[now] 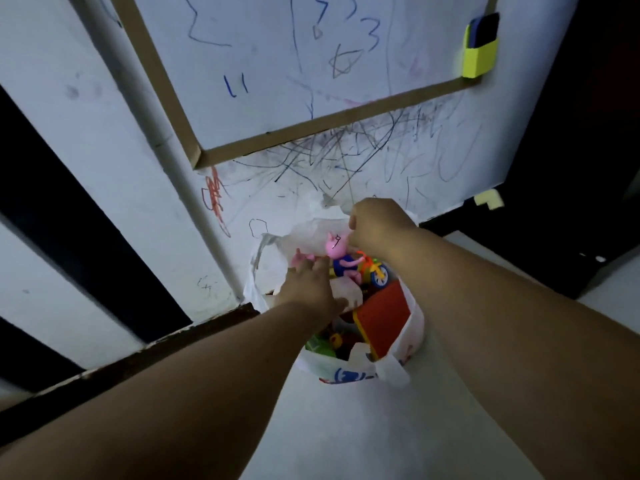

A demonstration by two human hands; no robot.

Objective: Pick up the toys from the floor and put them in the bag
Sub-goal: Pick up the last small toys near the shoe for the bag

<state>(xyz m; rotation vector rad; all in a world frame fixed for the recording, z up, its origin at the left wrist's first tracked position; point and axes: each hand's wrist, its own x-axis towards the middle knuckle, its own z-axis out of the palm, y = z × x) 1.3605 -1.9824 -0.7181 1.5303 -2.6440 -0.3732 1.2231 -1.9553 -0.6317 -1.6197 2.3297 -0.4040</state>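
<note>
A white plastic bag [412, 327] stands on the pale floor against the wall, full of toys. On top sits a pink pig figure [335, 244] on a small bike with a blue wheel [379, 273]. Below lie a red and yellow toy [384, 318] and a green toy [318, 346]. My right hand [375, 226] is curled at the bag's far rim, gripping the white plastic there beside the pig's head. My left hand [310, 284] reaches into the bag with straight fingers, touching a second pink toy [300, 258] at the left rim.
A white wall [104, 150] covered in scribbles rises right behind the bag, with a framed whiteboard [277, 64] and a yellow eraser holder [479, 53]. A dark skirting strip [138, 355] runs along the floor. A dark cabinet [571, 237] stands at the right.
</note>
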